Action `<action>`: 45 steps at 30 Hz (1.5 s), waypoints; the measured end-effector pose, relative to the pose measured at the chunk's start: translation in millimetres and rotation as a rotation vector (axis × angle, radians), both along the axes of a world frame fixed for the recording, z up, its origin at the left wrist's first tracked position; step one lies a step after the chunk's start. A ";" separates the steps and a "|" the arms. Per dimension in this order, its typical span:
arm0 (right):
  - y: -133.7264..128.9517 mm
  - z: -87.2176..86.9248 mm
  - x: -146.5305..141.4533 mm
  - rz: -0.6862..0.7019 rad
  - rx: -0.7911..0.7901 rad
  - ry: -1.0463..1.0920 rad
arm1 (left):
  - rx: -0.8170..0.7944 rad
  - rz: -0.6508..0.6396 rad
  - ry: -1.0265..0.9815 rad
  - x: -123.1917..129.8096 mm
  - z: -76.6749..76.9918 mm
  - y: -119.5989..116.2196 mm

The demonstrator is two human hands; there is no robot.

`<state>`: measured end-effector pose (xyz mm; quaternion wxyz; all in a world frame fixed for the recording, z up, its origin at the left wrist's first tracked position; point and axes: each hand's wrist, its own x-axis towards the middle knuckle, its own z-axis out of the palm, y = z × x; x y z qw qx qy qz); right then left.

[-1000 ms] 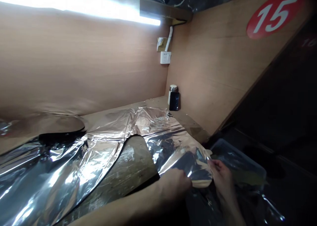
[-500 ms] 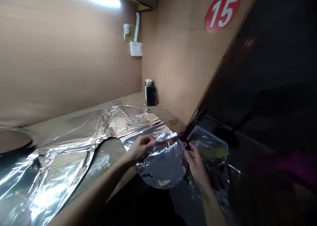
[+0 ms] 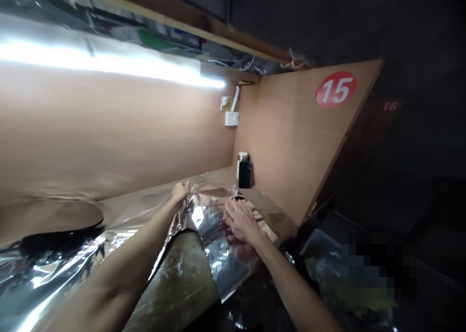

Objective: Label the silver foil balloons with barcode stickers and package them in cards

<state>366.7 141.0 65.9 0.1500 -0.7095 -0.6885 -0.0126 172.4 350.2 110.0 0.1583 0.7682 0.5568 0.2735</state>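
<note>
Silver sheet [image 3: 220,264] under right hand [image 3: 242,220]; bottle [image 3: 242,157] beyond, behind black slab [image 3: 245,175].

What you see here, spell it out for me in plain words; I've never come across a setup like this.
There is no machine here: these are a person's two bare hands. Every picture comes from one camera worn on that person's head, looking forward and down, so the arms reach in from the bottom.

On the tabletop lies a wrinkled, mirror-like shiny sheet. The left hand is closed on a crumpled part of it at the far side. The right hand grips nothing; it rests spread out on the sheet. In the back corner stand a bottle with a silvery cap and a dark, flat, phone-like object in front of it.
</note>
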 end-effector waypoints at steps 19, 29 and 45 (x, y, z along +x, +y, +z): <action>15.2 23.2 54.9 0.032 -0.259 -0.390 | -0.060 -0.624 -0.009 17.9 -98.8 -135.7; 95.1 137.2 -49.1 0.482 0.079 -0.508 | -0.286 -0.184 -0.735 27.6 -81.3 -93.3; 112.1 10.3 -34.6 0.103 0.537 0.282 | -0.147 -0.081 -0.838 -68.1 -36.8 -62.7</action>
